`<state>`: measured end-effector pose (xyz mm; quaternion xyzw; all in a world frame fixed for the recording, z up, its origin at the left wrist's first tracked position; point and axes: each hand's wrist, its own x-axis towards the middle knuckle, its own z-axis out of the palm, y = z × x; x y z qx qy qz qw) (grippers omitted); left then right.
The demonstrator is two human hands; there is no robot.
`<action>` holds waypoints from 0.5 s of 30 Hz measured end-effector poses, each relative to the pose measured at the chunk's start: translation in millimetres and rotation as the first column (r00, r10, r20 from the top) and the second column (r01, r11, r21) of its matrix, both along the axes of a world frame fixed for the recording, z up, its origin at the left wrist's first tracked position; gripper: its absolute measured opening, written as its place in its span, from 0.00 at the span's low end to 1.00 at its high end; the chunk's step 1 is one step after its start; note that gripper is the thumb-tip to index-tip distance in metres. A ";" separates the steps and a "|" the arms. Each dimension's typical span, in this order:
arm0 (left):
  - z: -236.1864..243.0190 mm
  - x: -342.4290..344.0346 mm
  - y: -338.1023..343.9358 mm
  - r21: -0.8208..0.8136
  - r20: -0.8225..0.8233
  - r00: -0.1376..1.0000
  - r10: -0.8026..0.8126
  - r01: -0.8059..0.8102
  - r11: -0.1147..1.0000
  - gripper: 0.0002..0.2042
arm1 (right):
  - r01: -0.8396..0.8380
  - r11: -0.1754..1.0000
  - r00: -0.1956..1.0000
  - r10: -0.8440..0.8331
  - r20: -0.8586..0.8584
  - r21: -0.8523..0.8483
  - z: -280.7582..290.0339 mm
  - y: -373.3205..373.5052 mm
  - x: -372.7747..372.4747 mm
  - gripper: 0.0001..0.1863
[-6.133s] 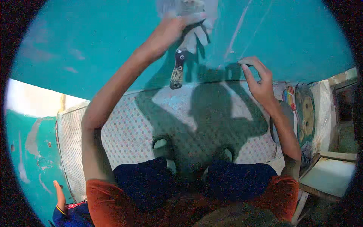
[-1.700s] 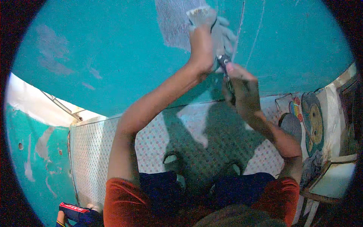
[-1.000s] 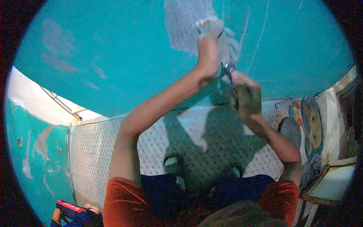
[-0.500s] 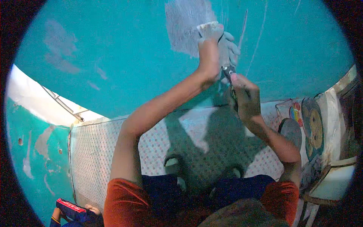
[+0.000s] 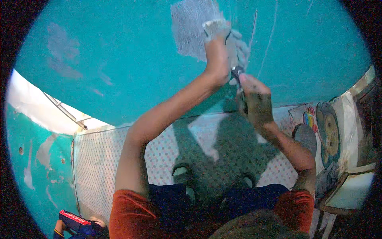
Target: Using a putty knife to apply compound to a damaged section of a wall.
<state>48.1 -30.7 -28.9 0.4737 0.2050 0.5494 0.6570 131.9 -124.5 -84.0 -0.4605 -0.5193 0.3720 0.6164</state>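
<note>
My left hand (image 5: 215, 57) is closed on a whitish, flat-edged piece (image 5: 213, 27) at the turquoise wall (image 5: 131, 51), beside a rough pale grey patch (image 5: 189, 28); what that piece is, I cannot make out. My right hand (image 5: 254, 97), lower and to the right, grips the dark handle (image 5: 238, 71) of a putty knife, thumb on top. The knife's pale, smeared blade appears to run up under my left hand, where shadow and fingers partly hide it.
Dotted pale flooring (image 5: 103, 159) lies below, with my feet on it. A second person (image 5: 81, 229) is at the lower left by a patched turquoise wall (image 5: 38, 167). A grey object and round mat (image 5: 330, 135) lie right, near a wooden-framed white piece (image 5: 350, 191).
Since six seconds ago my right hand has risen onto the handle, which hung free, and the grey patch is more exposed. In the last second both hands shifted only slightly.
</note>
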 end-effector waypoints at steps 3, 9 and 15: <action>-1.1 0.4 6.0 -0.024 -0.060 0.998 -0.011 0.009 1.000 0.15 | -0.046 0.996 0.998 0.049 0.031 -0.073 7.8 -5.6 2.6 0.16; -3.1 1.1 -1.0 -0.010 0.011 0.996 0.087 -0.087 0.996 0.15 | 0.004 0.996 1.000 -0.002 0.019 -0.094 5.1 -6.8 -4.4 0.18; 11.1 1.5 0.0 -0.011 0.088 0.996 0.003 -0.002 1.000 0.16 | -0.003 0.999 1.000 0.003 0.018 -0.035 20.9 -6.2 -2.8 0.18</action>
